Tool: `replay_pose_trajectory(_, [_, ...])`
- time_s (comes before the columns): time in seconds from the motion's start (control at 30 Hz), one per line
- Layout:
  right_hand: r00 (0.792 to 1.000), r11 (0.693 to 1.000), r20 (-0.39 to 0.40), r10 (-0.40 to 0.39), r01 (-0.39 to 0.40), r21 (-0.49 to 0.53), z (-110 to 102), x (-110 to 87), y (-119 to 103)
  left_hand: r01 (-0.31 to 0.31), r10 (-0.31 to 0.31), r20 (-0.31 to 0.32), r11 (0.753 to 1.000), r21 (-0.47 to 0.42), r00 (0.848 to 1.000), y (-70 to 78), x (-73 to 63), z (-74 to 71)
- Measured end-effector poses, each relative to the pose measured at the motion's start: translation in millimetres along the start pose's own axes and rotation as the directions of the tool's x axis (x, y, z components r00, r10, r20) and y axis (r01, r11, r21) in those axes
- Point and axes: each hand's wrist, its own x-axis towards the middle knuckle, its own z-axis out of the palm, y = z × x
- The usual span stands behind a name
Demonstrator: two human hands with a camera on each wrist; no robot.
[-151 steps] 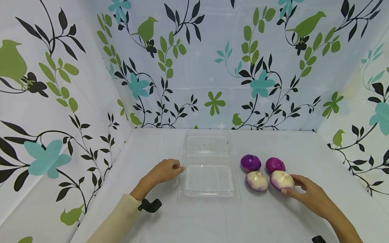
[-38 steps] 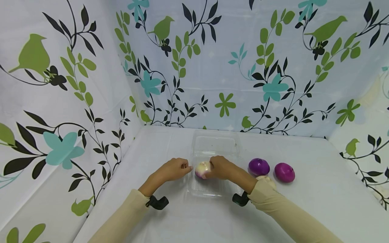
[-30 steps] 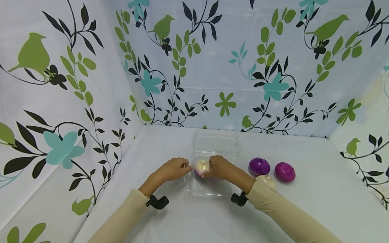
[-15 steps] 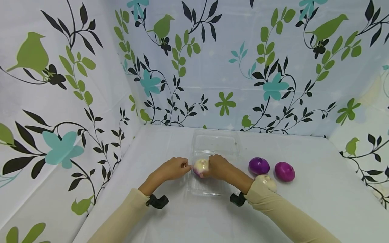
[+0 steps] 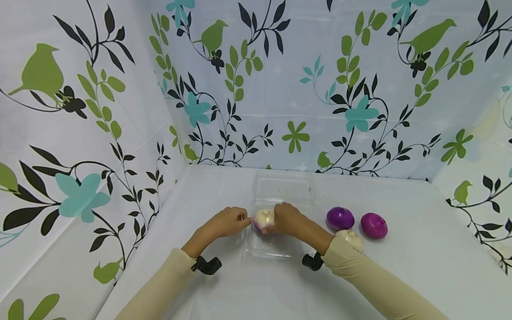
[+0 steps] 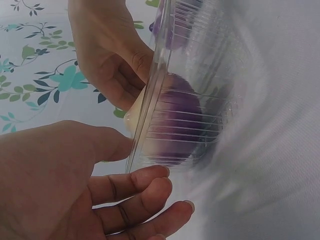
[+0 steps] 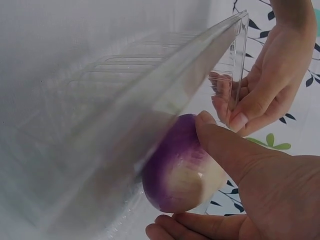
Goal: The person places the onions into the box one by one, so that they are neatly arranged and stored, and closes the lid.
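Note:
A clear plastic container (image 5: 262, 250) lies on the table with its lid (image 5: 284, 189) folded back behind it. My left hand (image 5: 226, 222) pinches the container's left rim, thumb inside and fingers (image 6: 150, 192) outside. Within the tray, my right hand (image 5: 290, 221) holds a purple-and-white turnip (image 5: 263, 218) near the left wall. Through the ribbed wall in the left wrist view, the turnip's purple side (image 6: 177, 120) shows. In the right wrist view, the thumb lies on the turnip (image 7: 180, 172), fingers below it.
To the right of the container are two glossy purple vegetables (image 5: 340, 218) (image 5: 374, 226) and a whitish one (image 5: 350, 238), partly covered by the right sleeve (image 5: 360, 266). Patterned cloth (image 5: 296, 89) hangs behind the white table (image 5: 240, 293) and along its sides.
Since the oldest frame, the right hand has carried the turnip leftward from the right of the table into the container. Over the last second it shifted slightly left. The left hand stays at the rim.

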Motion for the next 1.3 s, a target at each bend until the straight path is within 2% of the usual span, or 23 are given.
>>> replay_pose_trajectory(0.17, [1.000,1.000,-0.003,0.008,-0.008,0.029,-3.5,-4.1,0.4,0.005,-0.005,0.001,1.000,0.004,1.000,1.2,-0.1,-0.1])
replay_pose_trajectory(0.33, [0.999,0.996,0.015,0.047,-0.048,0.073,-12.0,-10.5,5.6,0.003,-0.003,0.004,1.000,-0.003,1.000,2.1,-1.2,-0.2])
replay_pose_trajectory(0.53, [0.998,0.990,-0.009,0.054,-0.053,0.133,-35.5,-23.7,22.2,-0.002,0.002,0.004,1.000,-0.010,1.000,2.1,-2.9,1.1])
replay_pose_trajectory(0.8, [0.992,0.977,-0.071,0.104,-0.089,0.193,-75.9,-54.1,59.8,0.012,-0.012,0.006,1.000,-0.014,1.000,2.1,-3.4,0.4])
replay_pose_trajectory(1.0, [0.985,0.983,-0.141,0.100,-0.076,0.165,-99.8,-83.2,92.8,0.023,-0.023,0.013,1.000,-0.007,1.000,2.7,-2.6,-0.5])
replay_pose_trajectory(1.13, [0.979,0.983,-0.167,0.119,-0.094,0.155,-107.1,-104.5,110.9,0.018,-0.017,0.008,1.000,-0.007,1.000,3.6,-2.8,-1.0])
replay_pose_trajectory(1.3, [0.972,0.978,-0.173,0.161,-0.134,0.159,-103.6,-128.7,129.7,0.014,-0.013,0.013,1.000,-0.020,1.000,3.0,-2.6,-2.2])
